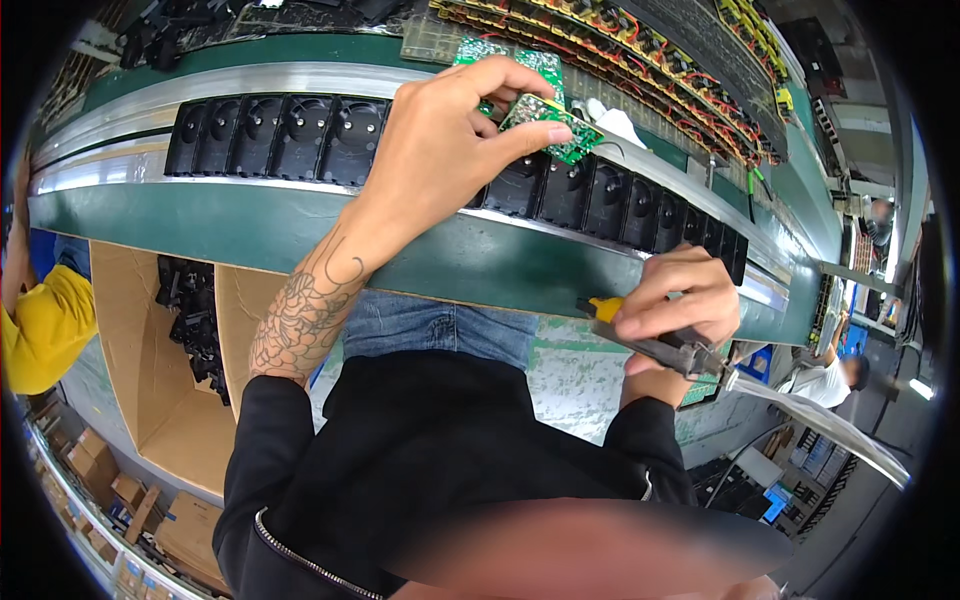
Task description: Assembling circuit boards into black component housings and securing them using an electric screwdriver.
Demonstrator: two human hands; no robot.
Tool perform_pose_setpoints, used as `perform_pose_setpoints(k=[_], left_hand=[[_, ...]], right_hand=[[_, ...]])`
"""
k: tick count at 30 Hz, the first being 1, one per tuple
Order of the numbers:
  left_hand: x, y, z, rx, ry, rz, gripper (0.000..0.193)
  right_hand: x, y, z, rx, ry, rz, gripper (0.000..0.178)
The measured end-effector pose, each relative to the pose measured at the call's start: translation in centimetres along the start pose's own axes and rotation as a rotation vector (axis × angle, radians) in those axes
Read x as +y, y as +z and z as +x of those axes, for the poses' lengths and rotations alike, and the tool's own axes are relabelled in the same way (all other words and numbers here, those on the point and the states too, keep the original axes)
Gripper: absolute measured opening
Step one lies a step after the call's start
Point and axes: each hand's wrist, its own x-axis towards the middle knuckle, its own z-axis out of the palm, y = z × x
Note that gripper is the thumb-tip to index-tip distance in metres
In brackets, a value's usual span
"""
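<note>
Above the row of black plastic housings (350,135), my left hand (440,140) pinches a green circuit board (560,130) between thumb and fingers. A second green circuit board (548,66) lies just behind that hand, partly covered by it. On the right, near the bench's front edge, my right hand (685,300) is wrapped round a dark hand tool (665,352). The tool has a yellow front part, which points left, and a metal fitting with a clear hose (820,420) at its rear. Its exact kind cannot be made out. The tool is apart from the board.
The housings sit along a metal rail (115,170) on the green bench (430,265). Racks of wired boards (640,70) stand behind. A cardboard box (165,420) with black parts is at the left, beside a person in a yellow sleeve (55,330). Another person (820,380) is at the far right.
</note>
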Motion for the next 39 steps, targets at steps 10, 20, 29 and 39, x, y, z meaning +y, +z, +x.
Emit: perform_pose_setpoints(k=[10,20,29,39], left_hand=[[0.3,0.3,0.0,-0.035,-0.07,-0.015,0.026],[0.3,-0.1,0.0,-0.036,-0.142,-0.033,0.028],[0.3,-0.2,-0.1,-0.054,-0.143,-0.016,0.03],[0.3,-0.2,-0.2,-0.057,-0.147,0.007,0.029]], right_hand=[[3.4,1.7,5.0,0.896,0.17,-0.409,0.038],[4.8,3.0,5.3,0.953,0.238,-0.482,0.036],[5.4,2.1,4.3,0.863,0.129,-0.601,0.029],[5.6,2.6,4.3,0.892,0.154,-0.604,0.027]])
